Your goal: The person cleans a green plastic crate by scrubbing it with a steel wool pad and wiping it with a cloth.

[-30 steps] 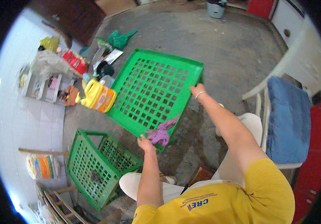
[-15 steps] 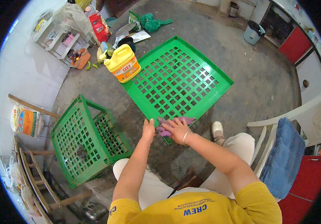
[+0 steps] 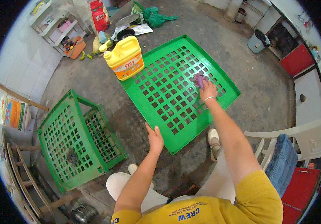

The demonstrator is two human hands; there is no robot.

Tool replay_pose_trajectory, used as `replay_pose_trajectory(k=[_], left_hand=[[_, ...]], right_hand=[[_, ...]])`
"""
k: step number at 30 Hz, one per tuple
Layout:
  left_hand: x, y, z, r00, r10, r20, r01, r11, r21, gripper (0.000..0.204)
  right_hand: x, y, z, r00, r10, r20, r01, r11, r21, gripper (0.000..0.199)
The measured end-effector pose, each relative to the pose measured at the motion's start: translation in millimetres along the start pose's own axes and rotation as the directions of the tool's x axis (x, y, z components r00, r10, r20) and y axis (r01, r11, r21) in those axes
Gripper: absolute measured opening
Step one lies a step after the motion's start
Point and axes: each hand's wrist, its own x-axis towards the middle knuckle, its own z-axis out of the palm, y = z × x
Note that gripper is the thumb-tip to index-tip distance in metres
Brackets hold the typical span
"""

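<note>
My right hand (image 3: 208, 90) presses a bunched purple cloth (image 3: 200, 80) onto the right part of a green plastic grid top (image 3: 183, 133), fingers closed over it. My left hand (image 3: 155, 140) is at the near left edge of that grid, its thumb apart from the stretched fingers; whether it touches the rim I cannot tell. A yellow jug (image 3: 124, 51) with an orange label stands upright on the grid's far left corner. Lower left of it is a second green crate-like frame (image 3: 76, 142), tilted, with a dark, tangled scouring pad (image 3: 71, 156) on its grid face.
A white chair (image 3: 313, 138) draped with a blue ribbed cloth (image 3: 281, 164) is close on my right. Wooden ladder-like slats (image 3: 22, 168) lean at the left. Bags, a pan lid (image 3: 127, 20) and an orange basket (image 3: 77, 48) lie farther back. A bucket (image 3: 258, 42) stands far right.
My right hand has carried the purple cloth from the grid's near corner up to its right part. My left hand has shifted slightly down and right. The whole view has moved a little.
</note>
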Motion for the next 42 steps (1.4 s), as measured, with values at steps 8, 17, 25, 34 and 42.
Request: replay_pose_trajectory(k=[8,17,25,34,42], left_hand=[[1,4,2,0.997,-0.064,-0.052,0.062,0.997,-0.036,0.064],[25,-19,1,0.980,-0.025,-0.200,0.002,0.993,-0.116,0.065],[-17,45,-26,0.871,0.407,0.274,-0.485,0.630,0.607,0.062],[-4,46,-17,0.794,0.410,0.448,-0.606,0.486,0.630,0.068],[-7,53,-22,0.826,0.439,0.353,-0.562,0.594,0.575,0.069]], right_hand=[[-48,-96,-41,0.950,-0.180,0.257,0.126,0.969,0.213,0.029],[-88,-131,-101,0.685,-0.578,0.443,-0.002,0.607,0.795,0.043],[101,-228,-96,0.898,-0.429,-0.101,0.370,0.611,0.700,0.038],[209,-275,-88,0.757,-0.533,0.378,0.388,0.832,0.396,0.031],[235,-166,-139,0.907,-0.290,0.306,0.209,0.939,0.271,0.030]])
